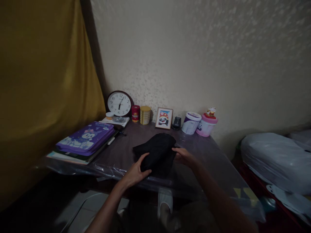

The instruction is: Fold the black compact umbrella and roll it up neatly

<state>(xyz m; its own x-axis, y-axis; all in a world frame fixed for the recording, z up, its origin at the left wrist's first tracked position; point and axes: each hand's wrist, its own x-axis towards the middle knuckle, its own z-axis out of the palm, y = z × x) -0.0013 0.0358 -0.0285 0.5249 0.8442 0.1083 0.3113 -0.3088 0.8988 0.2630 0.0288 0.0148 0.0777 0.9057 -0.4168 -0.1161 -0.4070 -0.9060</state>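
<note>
A black cloth item (157, 150), bunched up and somewhat puffed, lies near the front of the table. Whether it is a bag or a garment I cannot make out in the dim light. My left hand (136, 171) grips its lower left side, thumb and forefinger spread around the fabric. On the right edge, my right hand (184, 156) pinches the cloth between thumb and fingers. Some of the fingers of both hands are hidden behind or under the fabric.
Along the wall stand a clock (119, 103), red tin (135, 113), yellow tin (145, 115), panda picture frame (164, 118), black stapler-like object (177, 123), white tub (191, 123) and pink tub (206, 127). A purple binder (86, 138) tops a stack on the plastic-covered table (204, 165).
</note>
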